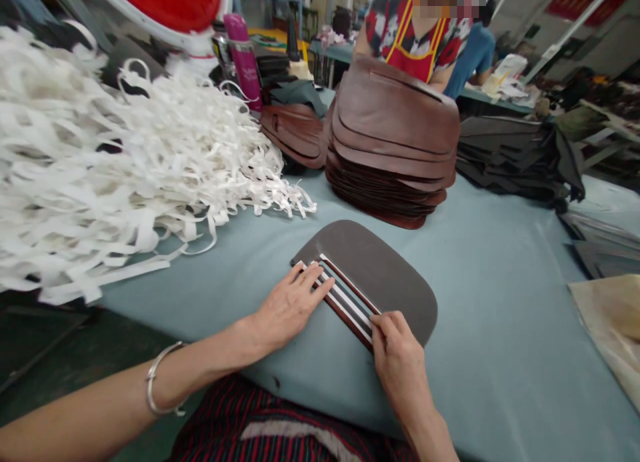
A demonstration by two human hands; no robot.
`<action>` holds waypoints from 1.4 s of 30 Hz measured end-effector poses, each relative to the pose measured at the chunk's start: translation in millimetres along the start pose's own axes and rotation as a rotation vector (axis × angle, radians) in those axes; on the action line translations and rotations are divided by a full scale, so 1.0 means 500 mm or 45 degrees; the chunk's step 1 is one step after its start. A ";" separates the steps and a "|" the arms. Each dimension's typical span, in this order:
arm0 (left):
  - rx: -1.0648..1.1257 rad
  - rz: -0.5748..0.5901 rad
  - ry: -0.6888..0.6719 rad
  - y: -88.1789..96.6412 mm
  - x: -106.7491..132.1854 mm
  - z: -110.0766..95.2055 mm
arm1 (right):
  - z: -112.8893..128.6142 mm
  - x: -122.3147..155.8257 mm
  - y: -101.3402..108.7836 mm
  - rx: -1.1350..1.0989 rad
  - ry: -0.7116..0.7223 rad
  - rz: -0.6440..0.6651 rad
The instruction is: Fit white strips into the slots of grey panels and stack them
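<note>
A dark grey panel with rounded corners [373, 262], its edge strip brown, lies flat on the table before me. Along its near side runs a long slot, bordered by white strips [345, 295]. My left hand [293, 305] rests flat across the slot's left end, fingers stretched over the strips. At the slot's right end, my right hand [400, 345] pinches the end of a white strip between thumb and forefinger. What lies under the left fingertips is hidden.
A tall stack of brown leather panels [395, 135] stands behind the grey panel. White paper strips [125, 162] are heaped at left. A purple bottle [245, 62] stands behind them. Dark pieces [520, 155] lie at right. A person in a red apron [415, 42] is across the table.
</note>
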State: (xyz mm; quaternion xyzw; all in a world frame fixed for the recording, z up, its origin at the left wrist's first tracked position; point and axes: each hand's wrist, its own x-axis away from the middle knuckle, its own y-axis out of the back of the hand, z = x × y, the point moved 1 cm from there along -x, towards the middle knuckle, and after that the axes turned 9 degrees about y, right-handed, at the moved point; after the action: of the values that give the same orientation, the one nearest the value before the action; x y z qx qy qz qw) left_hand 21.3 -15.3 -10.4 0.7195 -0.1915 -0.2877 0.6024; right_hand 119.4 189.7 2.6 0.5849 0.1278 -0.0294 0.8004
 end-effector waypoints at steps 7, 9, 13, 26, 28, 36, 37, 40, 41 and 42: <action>0.336 -0.191 0.063 -0.026 -0.006 0.041 | -0.009 -0.040 -0.020 0.492 -0.017 0.189; 0.406 -0.198 0.105 -0.028 -0.007 0.042 | -0.012 -0.047 -0.018 0.501 0.009 0.226; 0.545 -0.196 0.173 -0.024 -0.008 0.044 | -0.020 -0.047 -0.007 0.483 0.109 0.178; 0.742 -0.160 0.239 -0.005 -0.006 0.045 | 0.079 -0.149 -0.054 0.283 -0.002 0.110; 0.758 -0.167 0.242 -0.010 -0.007 0.046 | 0.102 -0.172 -0.076 0.227 0.032 0.076; 0.651 -0.182 0.050 -0.022 -0.011 0.053 | 0.171 -0.174 -0.125 0.467 0.189 0.032; 0.613 -0.190 0.023 -0.025 -0.011 0.054 | 0.172 -0.163 -0.126 0.502 0.204 0.023; 0.506 -0.219 0.009 -0.030 -0.009 0.054 | 0.159 -0.123 -0.119 0.570 0.236 -0.033; 0.481 -0.216 0.012 -0.031 -0.008 0.054 | 0.152 -0.111 -0.116 0.579 0.247 -0.057; 0.462 -0.209 0.013 -0.031 -0.007 0.053 | 0.146 -0.103 -0.113 0.582 0.254 -0.073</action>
State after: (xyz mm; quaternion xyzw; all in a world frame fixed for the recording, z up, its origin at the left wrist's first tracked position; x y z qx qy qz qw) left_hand 0.2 -30.1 -27.9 0.8309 -0.1777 -0.2929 0.4384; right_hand 71.1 97.6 -16.8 0.7470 0.2127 -0.0224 0.6295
